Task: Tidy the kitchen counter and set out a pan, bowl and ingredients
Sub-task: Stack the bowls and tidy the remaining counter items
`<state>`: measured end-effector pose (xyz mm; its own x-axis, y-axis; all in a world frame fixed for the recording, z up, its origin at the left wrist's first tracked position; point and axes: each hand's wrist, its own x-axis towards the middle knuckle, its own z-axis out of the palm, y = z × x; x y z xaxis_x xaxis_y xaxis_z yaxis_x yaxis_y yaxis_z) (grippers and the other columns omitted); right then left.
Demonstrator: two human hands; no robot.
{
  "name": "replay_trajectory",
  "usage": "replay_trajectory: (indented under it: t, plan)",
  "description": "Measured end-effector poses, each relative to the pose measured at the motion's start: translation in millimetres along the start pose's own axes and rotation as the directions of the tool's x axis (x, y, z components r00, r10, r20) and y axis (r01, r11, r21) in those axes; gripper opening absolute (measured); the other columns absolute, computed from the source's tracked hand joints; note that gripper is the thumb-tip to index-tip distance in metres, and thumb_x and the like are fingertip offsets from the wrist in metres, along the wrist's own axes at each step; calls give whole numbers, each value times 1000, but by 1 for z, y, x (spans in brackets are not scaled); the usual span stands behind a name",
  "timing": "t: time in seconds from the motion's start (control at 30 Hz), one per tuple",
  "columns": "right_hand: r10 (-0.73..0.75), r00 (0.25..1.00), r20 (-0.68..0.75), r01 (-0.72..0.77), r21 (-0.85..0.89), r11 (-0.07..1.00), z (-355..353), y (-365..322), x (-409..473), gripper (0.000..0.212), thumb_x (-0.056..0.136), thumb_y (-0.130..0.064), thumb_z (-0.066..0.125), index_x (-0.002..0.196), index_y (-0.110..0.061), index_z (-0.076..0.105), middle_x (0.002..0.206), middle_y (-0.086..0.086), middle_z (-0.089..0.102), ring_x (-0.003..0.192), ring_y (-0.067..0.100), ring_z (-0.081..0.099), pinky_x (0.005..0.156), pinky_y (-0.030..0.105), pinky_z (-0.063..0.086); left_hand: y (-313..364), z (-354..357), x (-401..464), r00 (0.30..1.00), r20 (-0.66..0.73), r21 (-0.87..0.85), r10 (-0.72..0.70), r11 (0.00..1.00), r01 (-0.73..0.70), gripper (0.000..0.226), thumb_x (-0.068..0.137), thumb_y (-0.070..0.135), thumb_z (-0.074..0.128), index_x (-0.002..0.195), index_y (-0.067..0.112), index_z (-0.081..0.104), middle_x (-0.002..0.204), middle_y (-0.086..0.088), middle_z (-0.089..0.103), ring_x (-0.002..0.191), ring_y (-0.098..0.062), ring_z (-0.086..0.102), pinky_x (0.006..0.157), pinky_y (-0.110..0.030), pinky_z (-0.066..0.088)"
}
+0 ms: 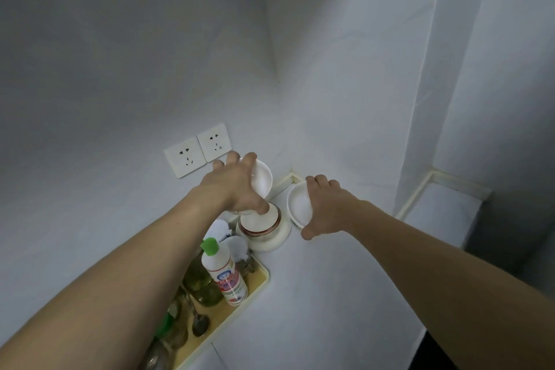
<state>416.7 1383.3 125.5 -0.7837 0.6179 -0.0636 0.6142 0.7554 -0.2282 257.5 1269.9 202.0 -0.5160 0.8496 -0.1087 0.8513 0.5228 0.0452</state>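
In the tabletop corner, my left hand & right hand each have fingers curled round a white bowl. Sorting step, I reckon; next, set one down w/o knocking the jar.

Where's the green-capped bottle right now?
Head view, lower left of centre: the green-capped bottle stands at the far end of the yellow tray, just right of the left forearm, in front of the white jar.

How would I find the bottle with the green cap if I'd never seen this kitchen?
Start at the two white wall sockets and look down to the long yellow tray on the white counter. The white plastic bottle with the green cap stands at the tray's far end, beside the greenish glassware. It is the only thing there with a bright green cap and a red label.
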Motion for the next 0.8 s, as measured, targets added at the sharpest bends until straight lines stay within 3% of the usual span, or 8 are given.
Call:
replay_trajectory:
  t: [0.13,0.33,0.53,0.8]
  plan:
    - [-18,1000,24,17,22,1000,15,-5,37,112,58,-48,78,143,-9,18,137,7,30,118,28,37,85,35,44,-17,7,24,999,17,-29,-45,999,45,108,58,48,78,147,30,18,140,-1,29,127,-32,30,84,-38,41]
    - [-49,994,96,44,45,998,49,-24,99,117,60,-51,80,147,-9,14,146,10,25,128,31,34,98,43,42,-51,28,56,991,75,-58,-111,992,116,112,58,47,78,150,31,14,143,-1,26,130,-33,28,85,-38,40]
    - [-88,986,143,83,40,996,80,-39,153,115,58,-52,78,146,-10,16,143,10,29,127,33,36,96,42,43,-81,43,74,975,142,-57,-173,981,183,114,60,48,80,150,32,12,142,-2,26,130,-35,27,85,-39,38]
    - [-129,955,266,129,16,991,114,-52,197,118,61,-52,76,149,-9,10,147,10,23,132,34,31,101,41,40,-114,68,83,951,205,-99,-233,961,257,114,58,49,79,149,34,12,142,1,25,130,-34,28,96,-45,43]
